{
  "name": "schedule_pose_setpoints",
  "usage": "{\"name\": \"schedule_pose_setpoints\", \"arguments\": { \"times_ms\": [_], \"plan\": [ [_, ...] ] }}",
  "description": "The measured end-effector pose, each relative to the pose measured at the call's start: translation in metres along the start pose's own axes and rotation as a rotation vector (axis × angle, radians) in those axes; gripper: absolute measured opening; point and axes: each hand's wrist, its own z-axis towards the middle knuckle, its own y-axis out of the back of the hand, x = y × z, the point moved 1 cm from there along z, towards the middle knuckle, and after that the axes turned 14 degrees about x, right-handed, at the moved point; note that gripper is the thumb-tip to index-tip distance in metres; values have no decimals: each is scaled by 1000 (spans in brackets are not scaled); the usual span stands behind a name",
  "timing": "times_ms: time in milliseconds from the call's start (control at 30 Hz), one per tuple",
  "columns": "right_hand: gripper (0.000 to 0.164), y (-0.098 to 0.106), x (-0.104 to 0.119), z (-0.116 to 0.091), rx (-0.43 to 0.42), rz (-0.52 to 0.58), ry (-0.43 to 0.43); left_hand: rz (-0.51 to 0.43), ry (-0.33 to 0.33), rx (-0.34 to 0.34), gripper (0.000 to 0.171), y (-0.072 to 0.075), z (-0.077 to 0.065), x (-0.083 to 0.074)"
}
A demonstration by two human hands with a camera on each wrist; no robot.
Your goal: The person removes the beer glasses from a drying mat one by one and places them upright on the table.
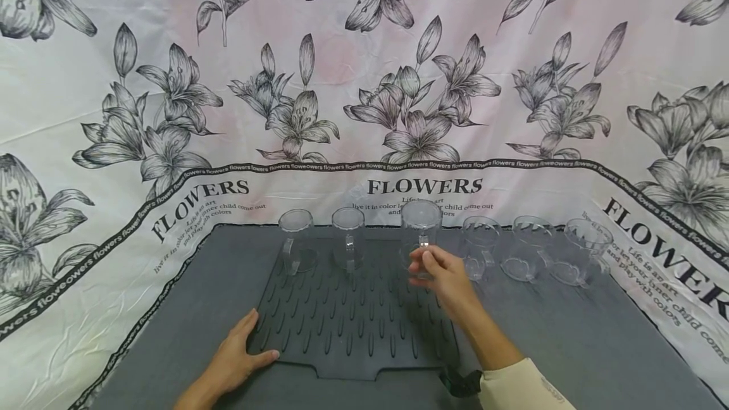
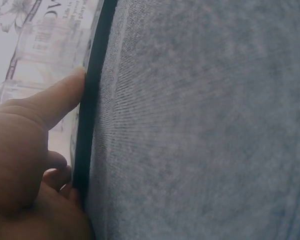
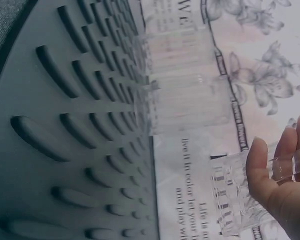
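Note:
My right hand pinches the handle of a clear mug over the back right of a dark ribbed drying mat. The right wrist view shows the held mug beside the fingers, apart from the mat's ribbed surface. At the mat's front left corner rests my left hand, its thumb on the front edge and its fingers along the left side. Two more clear mugs stand along the back of the mat, a left mug and a middle mug, handles toward me.
To the right of the mat, a near mug, a second mug and a far mug stand on the grey table cover. A flower-printed cloth hangs behind and at both sides.

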Motion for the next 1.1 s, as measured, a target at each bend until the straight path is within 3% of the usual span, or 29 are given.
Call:
{"name": "schedule_pose_setpoints", "arguments": {
  "times_ms": [400, 600, 767, 1100],
  "plan": [
    [19, -2, 17, -14, -166, -203, 185, -3, 0, 9, 108, 0, 0, -1],
    [20, -4, 16, -20, -221, -290, 142, 4, -3, 4, 107, 0, -1, -2],
    [22, -6, 13, -23, -257, -284, 111, 9, -2, -1, 107, -1, -1, -3],
    [20, -11, 10, -25, -256, -351, 167, 17, 21, 12, 109, 2, 0, -8]
  ]
}}
